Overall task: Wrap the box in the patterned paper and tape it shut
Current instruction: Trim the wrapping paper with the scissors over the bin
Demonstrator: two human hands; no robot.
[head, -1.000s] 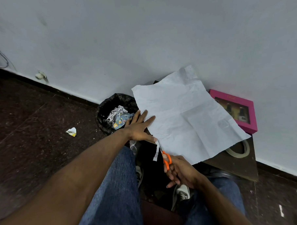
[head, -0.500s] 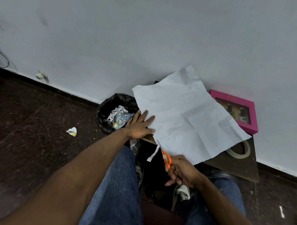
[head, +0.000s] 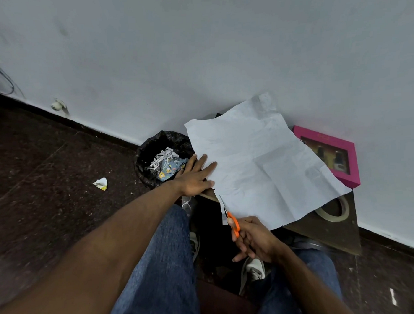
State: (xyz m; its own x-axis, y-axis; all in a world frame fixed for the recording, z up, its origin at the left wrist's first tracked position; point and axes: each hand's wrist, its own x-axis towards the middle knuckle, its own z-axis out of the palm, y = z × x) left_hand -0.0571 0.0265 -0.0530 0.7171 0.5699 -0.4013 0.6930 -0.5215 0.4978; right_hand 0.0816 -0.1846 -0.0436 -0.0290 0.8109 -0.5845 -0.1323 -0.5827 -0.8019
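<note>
A creased sheet of wrapping paper lies white side up on a small dark table against the wall. My left hand presses flat on the sheet's left edge. My right hand grips orange-handled scissors, whose blades point up along the paper's near left edge. The pink box with a clear window sits at the table's back right, partly under the paper. A roll of tape lies half hidden below the sheet's right corner.
A black-lined waste bin holding paper scraps stands on the floor left of the table, just beyond my left hand. A crumpled scrap lies on the dark floor. My knees in jeans and shoes are below.
The narrow strip that hung from the paper's near left edge beside the scissors is gone from view. My left hand stays pressed on the sheet; the scissors have shifted little.
</note>
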